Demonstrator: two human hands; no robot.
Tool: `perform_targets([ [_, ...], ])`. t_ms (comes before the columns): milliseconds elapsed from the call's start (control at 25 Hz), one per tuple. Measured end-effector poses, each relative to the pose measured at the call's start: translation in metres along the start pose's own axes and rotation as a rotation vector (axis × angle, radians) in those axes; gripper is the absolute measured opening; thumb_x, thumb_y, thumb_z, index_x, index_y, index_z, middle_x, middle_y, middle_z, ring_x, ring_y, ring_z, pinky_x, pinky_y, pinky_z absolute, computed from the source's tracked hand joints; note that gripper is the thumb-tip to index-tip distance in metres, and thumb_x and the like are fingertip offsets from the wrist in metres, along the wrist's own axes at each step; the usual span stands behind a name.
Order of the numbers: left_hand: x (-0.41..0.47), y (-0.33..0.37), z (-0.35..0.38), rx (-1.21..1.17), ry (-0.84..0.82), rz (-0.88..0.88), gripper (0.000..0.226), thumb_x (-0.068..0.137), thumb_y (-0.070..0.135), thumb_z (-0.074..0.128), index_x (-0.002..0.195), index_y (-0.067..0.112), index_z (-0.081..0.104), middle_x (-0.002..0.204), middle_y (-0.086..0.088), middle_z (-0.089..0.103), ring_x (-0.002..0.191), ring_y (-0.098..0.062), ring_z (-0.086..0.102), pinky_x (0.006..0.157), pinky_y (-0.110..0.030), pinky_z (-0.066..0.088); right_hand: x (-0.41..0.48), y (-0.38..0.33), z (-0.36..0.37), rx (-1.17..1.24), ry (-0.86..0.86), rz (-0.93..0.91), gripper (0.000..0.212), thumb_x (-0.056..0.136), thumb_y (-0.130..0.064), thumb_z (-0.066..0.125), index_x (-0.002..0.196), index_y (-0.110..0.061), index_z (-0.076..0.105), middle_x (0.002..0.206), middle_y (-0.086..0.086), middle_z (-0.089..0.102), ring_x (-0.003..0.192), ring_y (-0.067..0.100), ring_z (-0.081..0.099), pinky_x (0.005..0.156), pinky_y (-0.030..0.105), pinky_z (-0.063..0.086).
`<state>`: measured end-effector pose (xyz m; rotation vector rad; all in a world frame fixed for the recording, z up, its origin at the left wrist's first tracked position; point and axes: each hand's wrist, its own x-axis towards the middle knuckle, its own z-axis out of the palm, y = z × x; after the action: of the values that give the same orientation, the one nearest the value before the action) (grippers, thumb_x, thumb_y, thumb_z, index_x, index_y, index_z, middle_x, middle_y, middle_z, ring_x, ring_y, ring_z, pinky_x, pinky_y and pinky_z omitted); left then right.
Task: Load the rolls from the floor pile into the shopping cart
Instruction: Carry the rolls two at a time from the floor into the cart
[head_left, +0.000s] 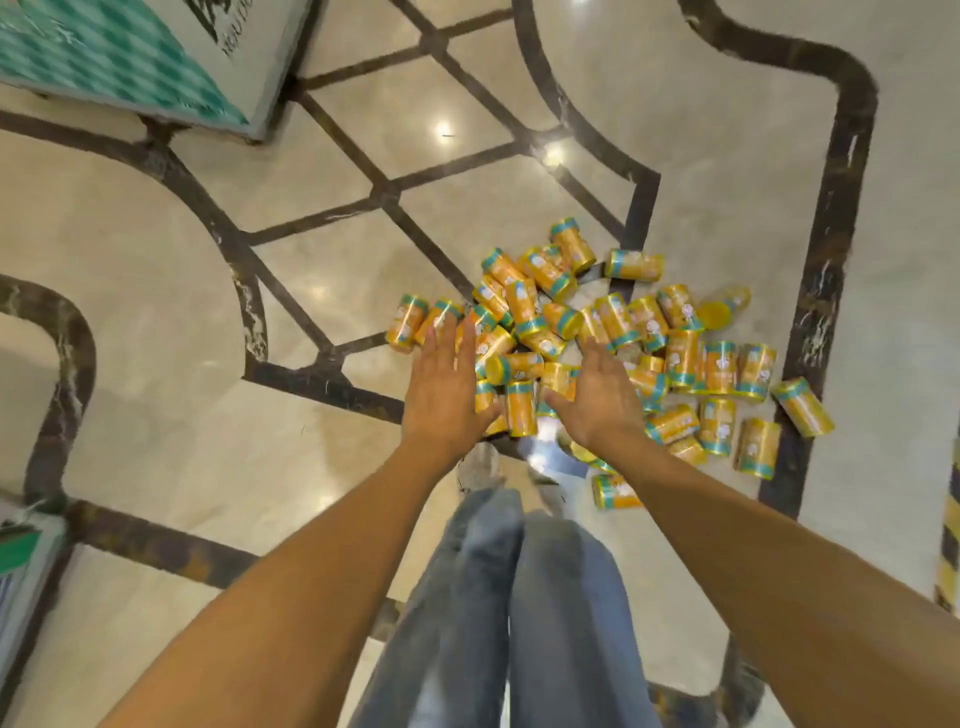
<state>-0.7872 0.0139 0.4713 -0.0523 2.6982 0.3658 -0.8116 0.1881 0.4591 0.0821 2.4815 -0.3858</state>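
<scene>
- The person's jeans (561, 597) show they stand at the pile's near edge.
- The left hand (441, 384) and right hand (597, 395) hover over it, fingers straight, palms facing, holding nothing.
- Yellow-and-teal rolls (524, 306) lie heaped on the marble floor (156, 312) between and beyond the hands.
- Likely step: scooping. Next, both palms should squeeze a cluster together; the shopping cart is out of view.
</scene>
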Motion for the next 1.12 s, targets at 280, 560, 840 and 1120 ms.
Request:
perform_targets([
  [280, 0.089, -0.059, 0.177, 0.016, -0.15, -0.01, 0.101, 0.084, 0.053, 0.062, 0.152, 0.005, 0.004, 0.159, -0.015, 0.0, 0.147, -0.035, 0.004, 0.117, -0.046, 0.01, 0.132, 0.025, 0.164, -0.066, -0.09, 0.071, 0.083, 0.096, -0.052, 0.041, 0.15, 0.003, 0.011, 0.157, 0.021, 0.017, 0.145, 0.037, 0.017, 0.118, 0.044, 0.016],
  [560, 0.134, -0.102, 0.333, 0.2, -0.259, -0.12, 0.099, 0.089, 0.065, 0.039, 0.15, 0.002, -0.007, 0.159, -0.017, -0.004, 0.147, -0.032, 0.005, 0.117, -0.041, 0.015, 0.219, 0.068, 0.312, 0.029, -0.164, 0.117, 0.089, 0.094, -0.045, 0.052, 0.151, 0.0, 0.001, 0.157, 0.016, 0.015, 0.145, 0.032, 0.017, 0.117, 0.042, 0.02],
  [840, 0.191, -0.108, 0.425, -0.249, -0.238, -0.404, 0.103, 0.087, 0.053, 0.058, 0.151, 0.004, -0.007, 0.16, -0.013, 0.004, 0.144, -0.025, 0.02, 0.107, -0.037, 0.032, 0.282, 0.081, 0.383, 0.204, -0.035, 0.096, 0.09, 0.09, -0.033, 0.061, 0.151, 0.001, 0.003, 0.158, 0.017, 0.014, 0.146, 0.028, 0.017, 0.116, 0.038, 0.024],
  [1120, 0.199, -0.105, 0.468, -0.567, -0.145, -0.571, 0.098, 0.085, 0.052, 0.062, 0.151, 0.007, 0.004, 0.146, -0.014, 0.041, 0.132, -0.032, 0.041, 0.098, -0.039, 0.034, 0.293, 0.089, 0.404, 0.013, 0.051, 0.132, 0.092, 0.092, -0.05, 0.052, 0.151, 0.002, 0.003, 0.159, 0.012, 0.014, 0.144, 0.024, 0.023, 0.104, 0.036, 0.035],
])
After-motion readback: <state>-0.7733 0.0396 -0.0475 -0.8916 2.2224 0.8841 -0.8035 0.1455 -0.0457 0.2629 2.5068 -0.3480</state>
